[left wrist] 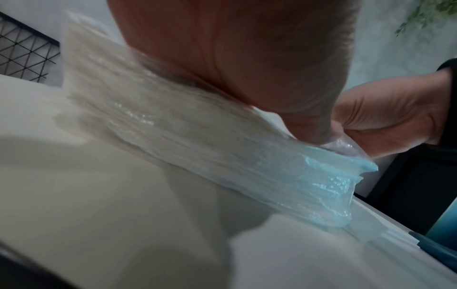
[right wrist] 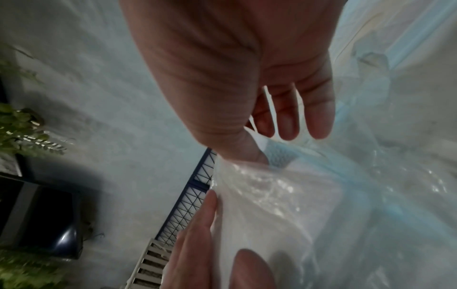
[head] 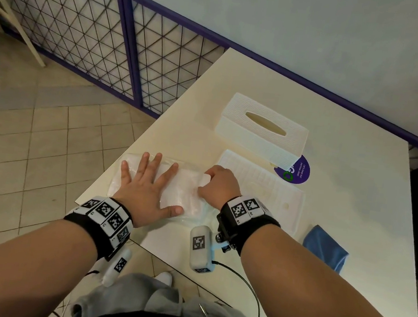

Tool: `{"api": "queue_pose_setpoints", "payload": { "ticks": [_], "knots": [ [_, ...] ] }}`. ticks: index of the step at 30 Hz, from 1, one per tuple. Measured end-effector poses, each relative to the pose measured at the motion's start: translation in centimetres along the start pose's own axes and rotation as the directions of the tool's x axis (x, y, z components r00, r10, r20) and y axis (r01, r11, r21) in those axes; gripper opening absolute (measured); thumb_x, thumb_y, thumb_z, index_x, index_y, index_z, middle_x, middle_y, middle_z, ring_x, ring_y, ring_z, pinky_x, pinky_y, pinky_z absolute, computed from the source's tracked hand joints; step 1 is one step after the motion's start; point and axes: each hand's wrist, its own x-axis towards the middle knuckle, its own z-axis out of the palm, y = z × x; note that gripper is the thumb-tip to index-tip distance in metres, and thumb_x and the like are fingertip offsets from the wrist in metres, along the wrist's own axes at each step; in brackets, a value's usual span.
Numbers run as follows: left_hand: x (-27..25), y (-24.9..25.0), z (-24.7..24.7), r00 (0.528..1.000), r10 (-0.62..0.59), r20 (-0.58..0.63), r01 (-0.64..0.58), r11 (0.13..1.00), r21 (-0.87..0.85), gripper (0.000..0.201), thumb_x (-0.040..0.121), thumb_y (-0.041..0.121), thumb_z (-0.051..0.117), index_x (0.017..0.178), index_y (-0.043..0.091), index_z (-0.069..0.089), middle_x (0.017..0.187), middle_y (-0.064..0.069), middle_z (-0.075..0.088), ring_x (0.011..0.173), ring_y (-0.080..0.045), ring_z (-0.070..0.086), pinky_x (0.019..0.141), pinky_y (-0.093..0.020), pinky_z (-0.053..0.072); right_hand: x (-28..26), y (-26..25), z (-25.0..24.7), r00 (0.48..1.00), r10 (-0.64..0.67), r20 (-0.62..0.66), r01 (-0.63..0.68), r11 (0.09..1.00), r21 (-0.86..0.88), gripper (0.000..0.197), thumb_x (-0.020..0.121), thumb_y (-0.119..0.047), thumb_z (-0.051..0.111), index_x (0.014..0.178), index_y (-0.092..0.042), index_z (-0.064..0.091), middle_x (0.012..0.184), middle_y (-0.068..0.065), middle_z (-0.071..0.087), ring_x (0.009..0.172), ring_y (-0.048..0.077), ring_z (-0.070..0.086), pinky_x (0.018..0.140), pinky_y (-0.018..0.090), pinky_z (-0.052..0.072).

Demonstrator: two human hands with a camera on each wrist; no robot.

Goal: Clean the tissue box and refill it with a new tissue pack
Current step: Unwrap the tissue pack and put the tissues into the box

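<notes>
A tissue pack (head: pixel 185 189) in clear plastic wrap lies near the front left corner of the cream table (head: pixel 343 202). My left hand (head: pixel 146 184) presses flat on it with fingers spread. My right hand (head: pixel 219 186) grips the pack's right end, fingers curled and pinching the wrap (right wrist: pixel 259 185). The left wrist view shows the stacked tissues (left wrist: pixel 173 127) under my palm, with bluish plastic at the end. The white textured tissue box cover (head: pixel 262 130) stands farther back, its oval slot facing up. Its flat white base (head: pixel 265 189) lies just right of my right hand.
A blue cloth (head: pixel 326 249) lies at the right, near the front edge. A purple round sticker (head: pixel 296 171) shows beside the box cover. A purple-framed wire fence (head: pixel 85 35) and tiled floor (head: pixel 18 146) lie left of the table. A grey wall stands behind.
</notes>
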Motion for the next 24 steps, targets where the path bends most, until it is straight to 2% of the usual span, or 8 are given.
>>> {"api": "queue_pose_setpoints", "payload": {
  "ticks": [2, 4, 5, 8, 11, 15, 19, 24],
  "knots": [
    [-0.1, 0.0, -0.1, 1.000, -0.003, 0.012, 0.003, 1.000, -0.007, 0.115, 0.056, 0.097, 0.018, 0.146, 0.039, -0.023, 0.158, -0.007, -0.027, 0.141, -0.030, -0.033, 0.108, -0.067, -0.017, -0.2, -0.3, 0.0, 1.000, -0.001, 0.001, 0.001, 1.000, -0.010, 0.042, 0.078, -0.021, 0.069, 0.117, -0.011, 0.057, 0.110, 0.005, 0.059, 0.098, 0.020, 0.057, 0.072, 0.024, 0.040],
    [-0.2, 0.0, -0.2, 1.000, -0.004, 0.031, 0.005, 1.000, -0.016, 0.125, 0.048, 0.100, 0.025, 0.145, 0.040, -0.025, 0.157, -0.006, -0.030, 0.140, -0.030, -0.035, 0.108, -0.067, -0.017, -0.2, -0.4, 0.1, 0.996, 0.075, 0.050, -0.079, 0.994, 0.076, 0.040, 0.076, -0.023, 0.071, 0.111, -0.008, 0.057, 0.098, 0.004, 0.058, 0.089, 0.020, 0.058, 0.070, 0.030, 0.049],
    [-0.2, 0.0, -0.3, 0.999, -0.004, 0.037, 0.005, 1.000, -0.025, 0.130, 0.044, 0.101, 0.030, 0.144, 0.040, -0.026, 0.156, -0.006, -0.031, 0.140, -0.030, -0.036, 0.108, -0.067, -0.017, -0.2, -0.5, 0.2, 0.985, 0.135, 0.106, -0.150, 0.978, 0.147, 0.040, 0.076, -0.024, 0.071, 0.109, -0.005, 0.059, 0.095, 0.005, 0.060, 0.085, 0.022, 0.060, 0.069, 0.033, 0.055],
    [-0.5, 0.0, -0.6, 0.999, -0.015, 0.029, 0.016, 0.999, -0.048, 0.136, 0.039, 0.102, 0.038, 0.142, 0.043, -0.029, 0.156, -0.004, -0.032, 0.139, -0.030, -0.036, 0.106, -0.068, -0.019, -0.6, -0.6, 0.1, 0.941, 0.221, 0.258, -0.288, 0.922, 0.260, 0.040, 0.075, -0.032, 0.072, 0.107, -0.009, 0.064, 0.096, 0.006, 0.065, 0.081, 0.020, 0.061, 0.065, 0.031, 0.053],
    [-0.8, 0.1, -0.8, 0.999, -0.051, 0.006, 0.051, 0.996, -0.079, 0.135, 0.041, 0.101, 0.039, 0.142, 0.044, -0.029, 0.157, -0.004, -0.029, 0.140, -0.033, -0.034, 0.105, -0.070, -0.017, -0.3, -0.8, -0.5, 0.976, 0.139, 0.170, -0.189, 0.927, 0.324, 0.036, 0.079, -0.028, 0.067, 0.110, -0.010, 0.064, 0.105, 0.007, 0.068, 0.093, 0.024, 0.064, 0.074, 0.035, 0.055],
    [-0.7, 0.2, -0.9, 0.993, -0.114, 0.022, 0.116, 0.988, -0.105, 0.129, 0.045, 0.101, 0.033, 0.141, 0.043, -0.030, 0.157, -0.005, -0.029, 0.141, -0.036, -0.031, 0.105, -0.074, -0.012, 0.1, -0.7, -1.9, 0.976, 0.214, 0.032, -0.202, 0.849, 0.489, 0.051, 0.079, -0.027, 0.066, 0.123, -0.005, 0.055, 0.119, 0.013, 0.063, 0.105, 0.031, 0.061, 0.094, 0.045, 0.051],
    [-0.7, 0.4, -0.7, 0.985, -0.158, 0.064, 0.164, 0.981, -0.101, 0.126, 0.048, 0.100, 0.031, 0.144, 0.041, -0.026, 0.158, -0.006, -0.026, 0.143, -0.038, -0.026, 0.104, -0.074, -0.013, -0.8, 0.0, -5.0, 0.982, 0.158, -0.108, -0.113, 0.933, 0.342, 0.043, 0.082, -0.023, 0.064, 0.120, -0.004, 0.054, 0.120, 0.012, 0.061, 0.107, 0.031, 0.059, 0.096, 0.042, 0.049],
    [-0.4, 1.0, -0.9, 0.973, -0.195, 0.127, 0.201, 0.979, -0.033, 0.128, 0.048, 0.101, 0.029, 0.149, 0.036, -0.015, 0.160, -0.011, -0.016, 0.144, -0.041, -0.020, 0.104, -0.076, -0.010, -3.7, 0.6, -11.6, 0.962, -0.003, -0.273, 0.002, 1.000, -0.004, 0.035, 0.084, -0.024, 0.063, 0.114, -0.010, 0.055, 0.107, 0.008, 0.060, 0.094, 0.024, 0.056, 0.077, 0.027, 0.039]
  ]
}}
